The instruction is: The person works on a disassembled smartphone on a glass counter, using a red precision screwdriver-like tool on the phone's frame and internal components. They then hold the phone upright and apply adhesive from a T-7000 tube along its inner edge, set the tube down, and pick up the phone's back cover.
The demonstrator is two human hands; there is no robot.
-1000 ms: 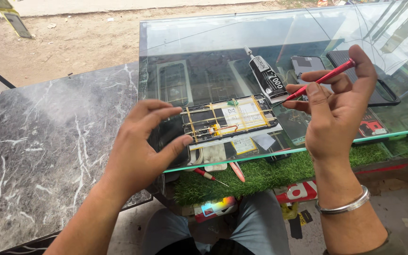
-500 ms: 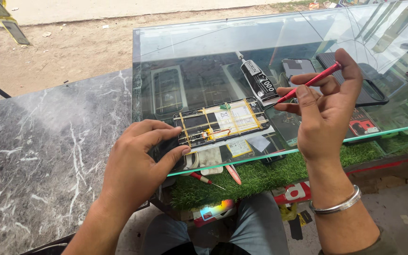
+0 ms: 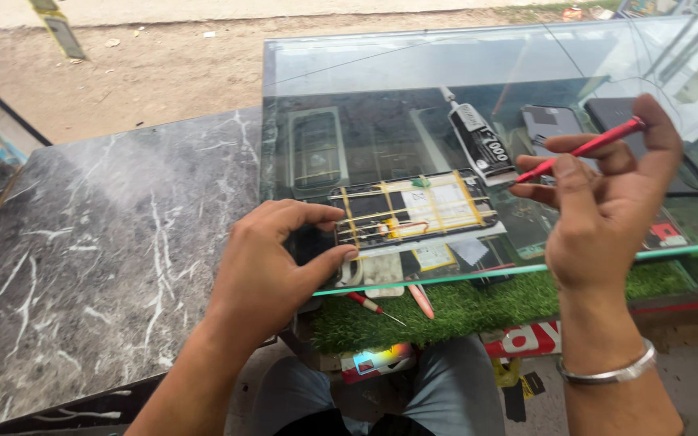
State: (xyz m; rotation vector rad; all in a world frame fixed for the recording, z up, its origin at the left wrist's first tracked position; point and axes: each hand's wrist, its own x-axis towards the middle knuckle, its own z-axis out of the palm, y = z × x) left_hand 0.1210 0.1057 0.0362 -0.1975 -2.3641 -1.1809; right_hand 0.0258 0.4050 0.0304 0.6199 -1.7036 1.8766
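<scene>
Head view: the left hand [image 3: 272, 266] pins the near-left end of the opened phone [image 3: 414, 208] against the glass top [image 3: 365, 81], thumb and fingers closed on its edge, so the phone lies just right of that grip, flat, its yellow-taped insides up. The right hand [image 3: 603, 214] floats above and to the right of the phone, apart from it, with a red tool [image 3: 583, 148] pinched between thumb and first fingers; the tip points down-left toward the phone's far-right corner. Just beyond that tip lies a black tube [image 3: 481, 145], near the phone's top edge.

To work on the phone well, I judge the left hold should stay low and firm at the end so the body does not skate on the glass, while the right brings the tip in at a shallow angle, clear of the tube. The tip's kind is too small to tell; it may be a driver or a pry pick.

Below the left grip, under the glass, a red screwdriver [image 3: 373, 306] and an orange pick [image 3: 422, 300] lie on green turf [image 3: 478, 311]. Left of that hand is a marble slab [image 3: 98, 250].
</scene>
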